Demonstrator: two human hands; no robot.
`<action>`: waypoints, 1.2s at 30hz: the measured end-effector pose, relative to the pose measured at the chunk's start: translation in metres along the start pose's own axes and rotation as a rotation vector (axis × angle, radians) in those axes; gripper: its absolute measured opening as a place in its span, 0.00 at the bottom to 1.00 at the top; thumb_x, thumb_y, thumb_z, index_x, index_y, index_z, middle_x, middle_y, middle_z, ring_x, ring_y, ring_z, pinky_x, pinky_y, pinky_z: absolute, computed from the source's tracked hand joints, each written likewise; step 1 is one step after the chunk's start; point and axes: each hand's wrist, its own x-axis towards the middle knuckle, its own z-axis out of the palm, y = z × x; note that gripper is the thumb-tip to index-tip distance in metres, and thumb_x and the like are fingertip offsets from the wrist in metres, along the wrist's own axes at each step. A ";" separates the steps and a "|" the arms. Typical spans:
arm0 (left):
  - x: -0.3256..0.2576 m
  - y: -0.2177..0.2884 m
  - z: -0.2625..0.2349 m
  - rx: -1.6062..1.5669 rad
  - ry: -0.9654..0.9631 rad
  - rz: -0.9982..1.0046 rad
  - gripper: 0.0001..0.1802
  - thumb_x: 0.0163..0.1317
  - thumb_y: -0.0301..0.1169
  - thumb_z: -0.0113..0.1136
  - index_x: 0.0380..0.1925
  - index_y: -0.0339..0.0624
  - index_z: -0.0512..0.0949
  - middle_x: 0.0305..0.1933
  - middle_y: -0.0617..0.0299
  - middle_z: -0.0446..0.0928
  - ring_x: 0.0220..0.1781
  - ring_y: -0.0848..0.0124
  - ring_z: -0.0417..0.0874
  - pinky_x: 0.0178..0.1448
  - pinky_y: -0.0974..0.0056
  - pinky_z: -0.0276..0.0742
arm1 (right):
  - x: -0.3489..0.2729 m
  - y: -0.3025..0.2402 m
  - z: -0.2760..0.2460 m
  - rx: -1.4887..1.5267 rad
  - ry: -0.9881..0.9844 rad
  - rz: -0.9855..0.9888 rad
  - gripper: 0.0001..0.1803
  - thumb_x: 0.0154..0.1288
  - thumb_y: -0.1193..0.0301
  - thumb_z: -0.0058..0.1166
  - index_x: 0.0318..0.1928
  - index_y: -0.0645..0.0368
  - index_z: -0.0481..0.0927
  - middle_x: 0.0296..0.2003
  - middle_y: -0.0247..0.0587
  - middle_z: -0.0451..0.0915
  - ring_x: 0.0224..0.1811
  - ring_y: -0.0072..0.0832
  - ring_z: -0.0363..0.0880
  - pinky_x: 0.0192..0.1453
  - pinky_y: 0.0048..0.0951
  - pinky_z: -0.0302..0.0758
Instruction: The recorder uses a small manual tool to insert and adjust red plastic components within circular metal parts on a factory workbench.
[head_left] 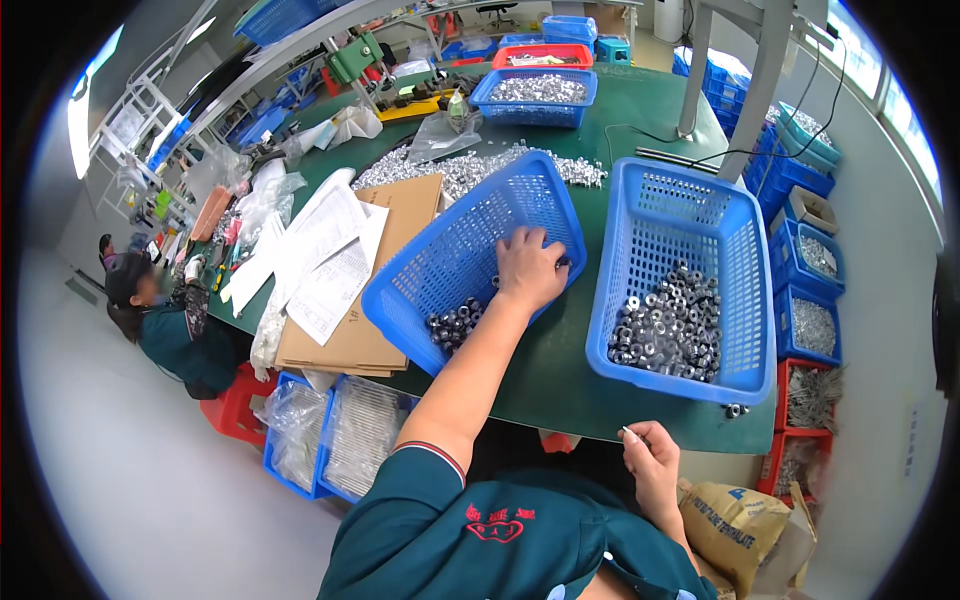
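Observation:
My left hand reaches into a blue perforated basket that sits turned at an angle on the table. Its fingers curl down over dark metal pieces showing at the hand's edges; the fingertips are partly hidden. More shiny, ring-like metal parts lie in that basket's near left corner. Beside it on the right stands a second blue basket, with a heap of similar metal nuts or rings in its near half. My right hand, below the table's front edge, pinches a small pale piece too tiny to name.
Flat cardboard and paper sheets lie left of the baskets on the green table. Loose silvery parts spread behind. A few nuts rest near the front right edge. Another person sits at far left.

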 end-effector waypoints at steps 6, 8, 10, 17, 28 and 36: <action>-0.016 -0.002 -0.018 0.056 -0.114 -0.142 0.17 0.51 0.43 0.67 0.41 0.53 0.82 0.49 0.58 0.77 0.59 0.54 0.71 0.59 0.40 0.65 | 0.000 0.004 0.002 0.006 0.011 0.007 0.06 0.71 0.73 0.54 0.39 0.63 0.79 0.24 0.25 0.73 0.24 0.11 0.65 0.27 0.17 0.63; -0.025 -0.004 -0.022 0.053 -0.109 -0.164 0.17 0.51 0.43 0.67 0.41 0.53 0.82 0.49 0.57 0.76 0.59 0.54 0.70 0.59 0.40 0.65 | 0.000 0.003 0.003 -0.007 0.002 0.015 0.06 0.71 0.73 0.54 0.39 0.63 0.79 0.24 0.25 0.73 0.24 0.11 0.65 0.27 0.17 0.63; -0.033 -0.006 -0.024 0.048 -0.103 -0.183 0.17 0.52 0.43 0.67 0.41 0.53 0.82 0.49 0.57 0.76 0.59 0.54 0.70 0.59 0.40 0.65 | -0.001 0.002 0.005 -0.019 -0.013 0.005 0.06 0.71 0.73 0.54 0.39 0.64 0.79 0.24 0.26 0.73 0.24 0.11 0.65 0.27 0.17 0.63; -0.062 -0.010 -0.031 0.047 -0.047 -0.224 0.16 0.56 0.44 0.67 0.42 0.51 0.82 0.50 0.57 0.76 0.58 0.54 0.70 0.59 0.43 0.65 | 0.000 0.001 0.008 -0.021 -0.031 0.010 0.06 0.71 0.73 0.54 0.39 0.64 0.79 0.24 0.25 0.72 0.24 0.11 0.66 0.28 0.17 0.63; -0.079 -0.004 -0.040 0.062 0.056 -0.212 0.22 0.55 0.41 0.69 0.49 0.46 0.80 0.56 0.58 0.75 0.61 0.56 0.70 0.62 0.48 0.64 | 0.003 0.004 0.005 -0.023 -0.031 0.032 0.06 0.71 0.73 0.54 0.40 0.64 0.79 0.24 0.25 0.72 0.24 0.12 0.66 0.28 0.17 0.63; -0.019 0.014 -0.001 -0.106 0.077 0.064 0.16 0.50 0.33 0.71 0.41 0.47 0.84 0.43 0.65 0.78 0.53 0.63 0.75 0.56 0.54 0.67 | 0.003 -0.001 0.006 -0.047 -0.040 0.016 0.06 0.71 0.73 0.54 0.39 0.64 0.79 0.24 0.25 0.72 0.24 0.11 0.65 0.28 0.16 0.63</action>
